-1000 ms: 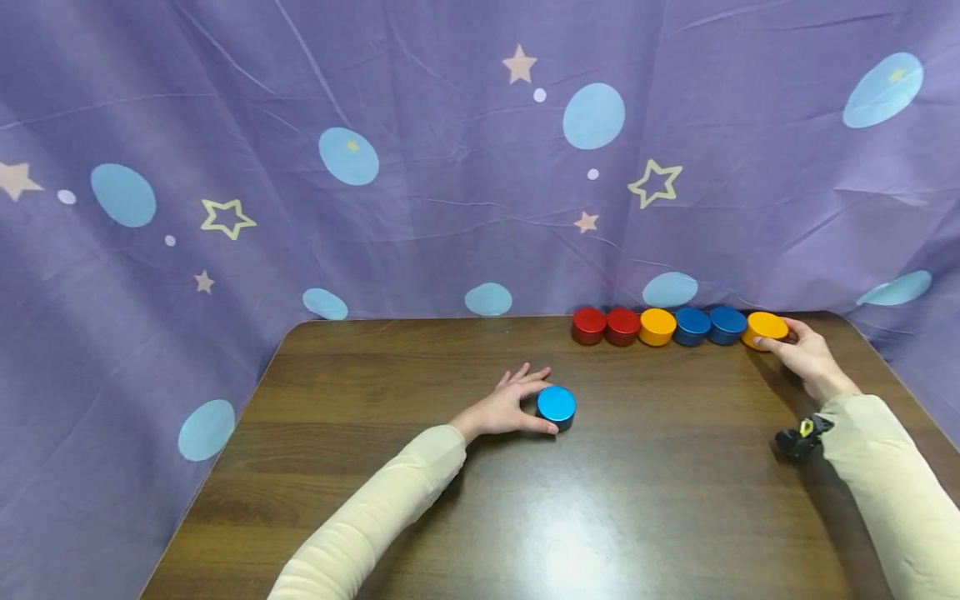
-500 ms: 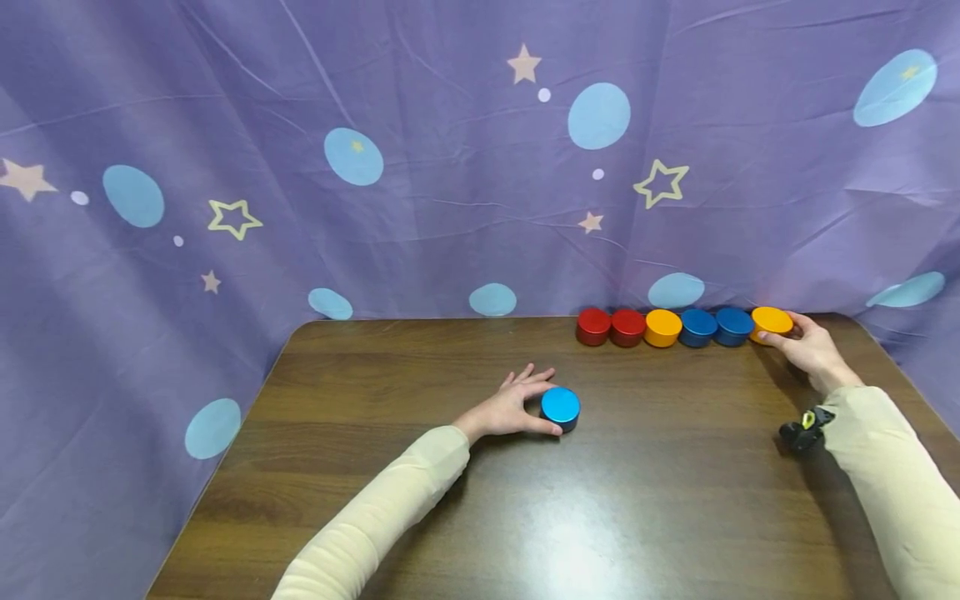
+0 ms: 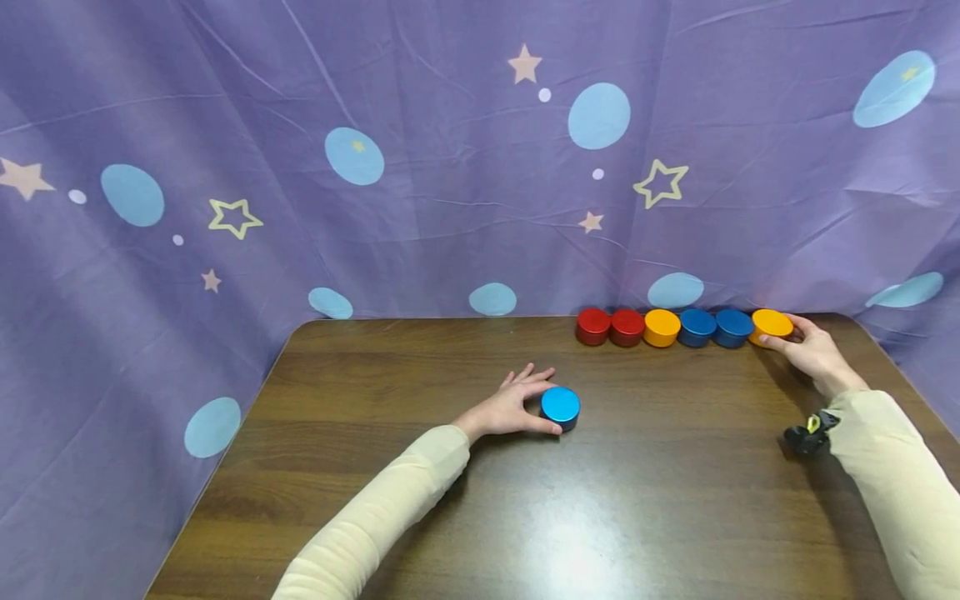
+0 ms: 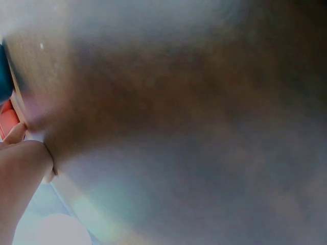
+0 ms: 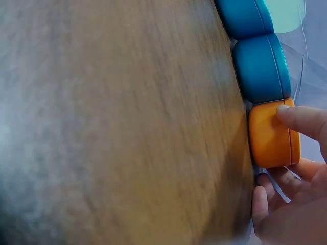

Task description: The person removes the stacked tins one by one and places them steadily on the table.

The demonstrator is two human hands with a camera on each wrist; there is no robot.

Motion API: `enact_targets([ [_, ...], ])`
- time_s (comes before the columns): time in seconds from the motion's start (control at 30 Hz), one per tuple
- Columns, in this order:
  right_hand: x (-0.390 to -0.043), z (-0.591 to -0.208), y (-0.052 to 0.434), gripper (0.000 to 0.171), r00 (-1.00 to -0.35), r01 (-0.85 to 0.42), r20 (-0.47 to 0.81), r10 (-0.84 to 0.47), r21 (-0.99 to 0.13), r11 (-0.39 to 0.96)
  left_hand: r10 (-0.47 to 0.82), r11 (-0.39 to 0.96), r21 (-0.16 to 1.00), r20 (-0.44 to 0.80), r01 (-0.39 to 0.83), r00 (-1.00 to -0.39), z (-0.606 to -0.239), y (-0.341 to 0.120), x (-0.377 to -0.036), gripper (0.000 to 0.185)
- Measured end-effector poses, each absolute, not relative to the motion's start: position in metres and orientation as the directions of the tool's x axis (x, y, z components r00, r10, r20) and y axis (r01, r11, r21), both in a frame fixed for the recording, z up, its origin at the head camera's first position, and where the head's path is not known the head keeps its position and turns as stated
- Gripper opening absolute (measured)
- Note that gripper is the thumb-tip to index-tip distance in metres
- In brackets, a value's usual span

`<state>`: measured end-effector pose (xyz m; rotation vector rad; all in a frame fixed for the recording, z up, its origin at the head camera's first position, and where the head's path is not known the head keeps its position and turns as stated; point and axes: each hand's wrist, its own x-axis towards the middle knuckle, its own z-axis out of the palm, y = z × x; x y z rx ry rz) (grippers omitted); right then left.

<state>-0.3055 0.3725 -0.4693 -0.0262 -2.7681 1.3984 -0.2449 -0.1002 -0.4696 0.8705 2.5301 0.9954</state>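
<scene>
In the head view my left hand (image 3: pixel 512 410) pinches a round light-blue tin (image 3: pixel 561 408) between thumb and index finger at mid-table. Its other fingers stretch out behind. At the right end of a row along the back edge, my right hand (image 3: pixel 813 354) grips a yellow tin (image 3: pixel 772 326). The right wrist view has this tin (image 5: pixel 271 135) against a dark blue tin (image 5: pixel 261 69), with the thumb on its side. Leftward from it stand two dark blue tins, a yellow tin (image 3: pixel 662 328) and two red tins (image 3: pixel 627 327). The left wrist view shows mostly blurred tabletop.
A brown wooden table (image 3: pixel 360 400) lies under everything. Behind its back edge hangs a purple curtain (image 3: pixel 435 167) with stars and ovals, close to the row of tins. A small black device (image 3: pixel 810 433) sits at the right wrist.
My right hand has shifted the end yellow tin slightly back, level with the row. The left hand stays on the light-blue tin. The head view has shifted a little.
</scene>
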Motion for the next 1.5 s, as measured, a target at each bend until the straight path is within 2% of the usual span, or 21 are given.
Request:
enact_targets([
  [0.3, -0.302, -0.471, 0.373, 0.068, -0.999, -0.024, 0.048, 0.024, -0.803, 0.596, 0.631, 0.575, 0.694, -0.040, 0.433, -0.775, -0.470, -0.099, -0.246, 0.061],
  [0.6, -0.300, -0.469, 0.374, 0.081, -1.000, 0.006, 0.009, 0.022, -0.811, 0.585, 0.636, 0.580, 0.690, -0.051, 0.433, -0.770, -0.466, -0.099, -0.245, 0.060],
  [0.83, -0.289, -0.464, 0.379, 0.081, -1.000, 0.021, -0.011, 0.021, -0.828, 0.561, 0.631, 0.580, 0.689, -0.042, 0.435, -0.775, -0.466, -0.099, -0.245, 0.060],
  [1.0, -0.282, -0.461, 0.382, 0.078, -0.999, 0.032, -0.012, 0.038, -0.812, 0.583, 0.599, 0.599, 0.680, -0.031, 0.423, -0.800, -0.467, -0.098, -0.244, 0.062],
  [1.3, -0.270, -0.460, 0.377, 0.077, -0.999, 0.002, 0.022, 0.038, -0.839, 0.544, 0.502, 0.649, 0.649, 0.028, 0.397, -0.865, -0.467, -0.089, -0.240, 0.068],
  [1.5, -0.263, -0.459, 0.367, 0.074, -0.998, -0.030, 0.060, 0.036, -0.829, 0.559, 0.423, 0.667, 0.637, 0.103, 0.387, -0.900, -0.464, -0.090, -0.243, 0.061],
])
